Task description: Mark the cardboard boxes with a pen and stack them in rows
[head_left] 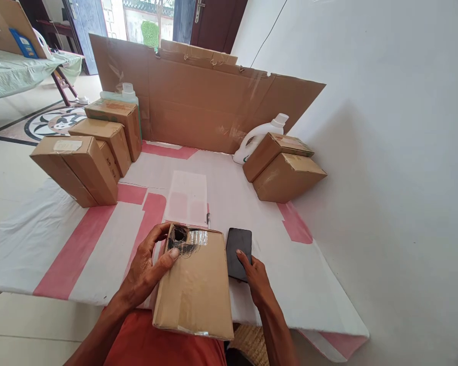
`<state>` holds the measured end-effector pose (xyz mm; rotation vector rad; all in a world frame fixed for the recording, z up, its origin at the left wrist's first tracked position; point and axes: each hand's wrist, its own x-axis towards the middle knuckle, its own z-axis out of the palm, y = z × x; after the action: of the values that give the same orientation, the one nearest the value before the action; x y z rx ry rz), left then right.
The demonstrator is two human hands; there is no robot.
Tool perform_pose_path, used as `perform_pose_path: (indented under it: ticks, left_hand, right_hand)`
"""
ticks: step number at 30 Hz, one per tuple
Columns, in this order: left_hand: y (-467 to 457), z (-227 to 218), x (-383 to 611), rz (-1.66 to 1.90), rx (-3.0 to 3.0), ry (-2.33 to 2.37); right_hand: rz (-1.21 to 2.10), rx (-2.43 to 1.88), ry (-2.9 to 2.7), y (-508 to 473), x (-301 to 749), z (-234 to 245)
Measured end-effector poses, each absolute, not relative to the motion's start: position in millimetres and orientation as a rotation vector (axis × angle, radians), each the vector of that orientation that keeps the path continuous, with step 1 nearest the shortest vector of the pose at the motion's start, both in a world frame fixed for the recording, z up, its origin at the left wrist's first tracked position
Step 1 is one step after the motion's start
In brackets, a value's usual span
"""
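Observation:
My left hand (152,264) grips the upper left side of a brown cardboard box (198,290), its thumb on the face and its fingers round the far edge. By that thumb the box has a dark hole with black scribbles around it, and a strip of shiny clear tape. The box is tilted over the table's front edge, in front of my body. In my right hand (255,274) is a black smartphone (239,249), held by its lower right side with the thumb across the dark screen. The phone is just right of the box.
A white sheet of paper (187,198) and a pen (208,218) lie beyond the box. Several cardboard boxes (80,168) stand at the left, more boxes (290,178) at the right beside a white jug (252,140). A cardboard panel (198,96) closes the back; a wall (404,152) borders the right.

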<state>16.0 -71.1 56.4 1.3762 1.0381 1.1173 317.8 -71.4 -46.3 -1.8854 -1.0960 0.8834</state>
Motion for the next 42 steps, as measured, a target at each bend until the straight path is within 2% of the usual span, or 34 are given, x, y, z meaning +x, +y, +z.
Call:
perform_pose_path:
  ticks: [8,15,18,20,22,28,33,39,42]
  left_hand:
    - [-71.3,50.1,14.4,1.117,1.371,0.996]
    - [-72.5,2.1,6.3,1.186,1.306,1.079]
    - [-77.3,-17.7,8.5,1.116,1.271,1.102]
    - [-80.5,-25.7,12.0,1.045,1.296,1.085]
    - [-83.0,-27.4,13.6,0.992,1.335,1.082]
    - [-98.1,8.7,-13.9,0.964,1.374,1.168]
    - [-125.1,46.9,-43.1,1.087,1.447,1.257]
    - [-115.8,47.2,-48.3,1.085,1.428,1.389]
    - [-95.1,35.1,-45.0,1.109,1.389,1.441]
  right_hand:
    - [0.726,-2.179,-1.27,-75.6,330.0,-47.1]
    - [0.598,-2.313,-1.427,-99.4,324.7,-27.2]
    - [0.836,-2.005,-1.596,-126.7,305.3,-17.6]
    - [1.087,-1.685,-1.572,-146.8,286.2,-14.9]
    - [1.194,-1.531,-1.49,-160.6,267.2,-13.6]
    - [1.244,-1.455,-1.215,-137.2,242.4,22.1]
    - [1.236,-1.441,-1.11,-102.4,232.2,59.9]
    - [1.662,-1.283,-0.881,-90.4,208.2,47.0]
    - [1.727,-1.183,-0.857,-83.3,199.7,37.6]
